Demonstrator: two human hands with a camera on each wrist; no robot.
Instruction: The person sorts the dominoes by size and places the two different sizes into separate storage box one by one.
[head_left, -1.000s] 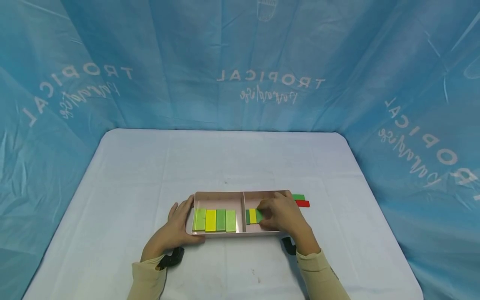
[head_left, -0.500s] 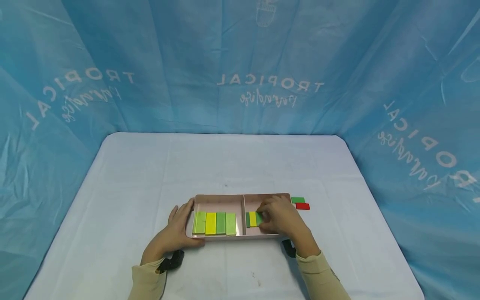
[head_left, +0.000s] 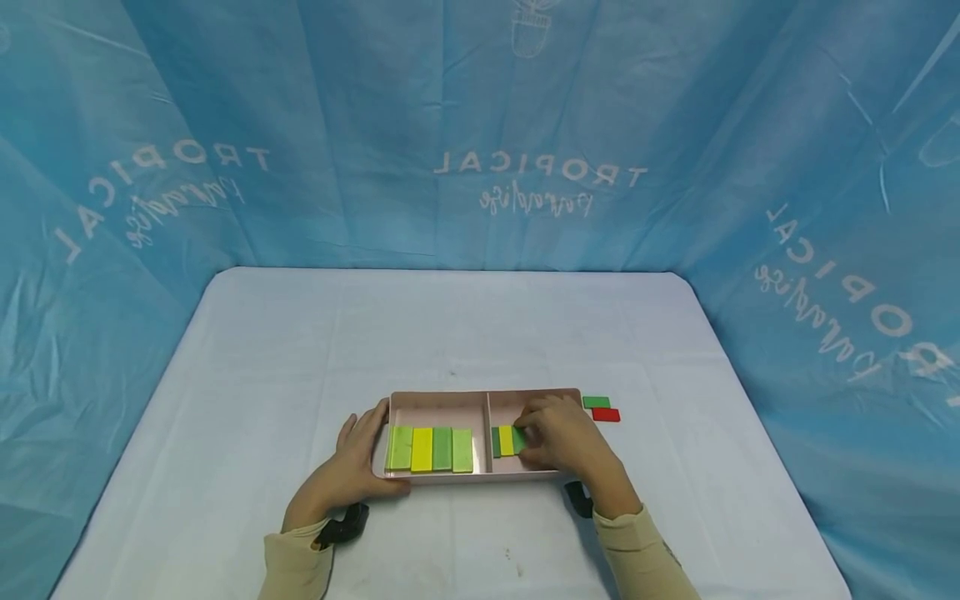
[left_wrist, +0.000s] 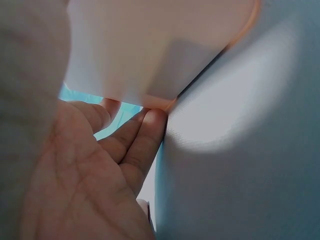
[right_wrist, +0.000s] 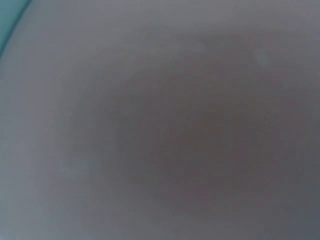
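A shallow pinkish box (head_left: 480, 478) with a divider lies near the front of the table. My left hand (head_left: 341, 471) grips its left end, thumb along the front side and fingers at the far corner; the left wrist view shows those fingertips (left_wrist: 152, 120) against the box wall (left_wrist: 115, 55). In the left compartment, light green, yellow (head_left: 422, 450) and green blocks stand in a row. The right compartment has a dark green block (head_left: 496, 442), a yellow one (head_left: 506, 441) and a green block (head_left: 519, 440), which my right hand (head_left: 562, 437) pinches. The right wrist view is a blur.
Just outside the box's right end lie a green block (head_left: 596, 402) and a red block (head_left: 606, 414). A white cloth covers the table (head_left: 480, 333). Blue printed curtains (head_left: 375, 125) hang behind it and on both sides.
The whole scene has shifted slightly down in the head view. Both hands keep their places on the box and the green block, and the blocks stay as they were.
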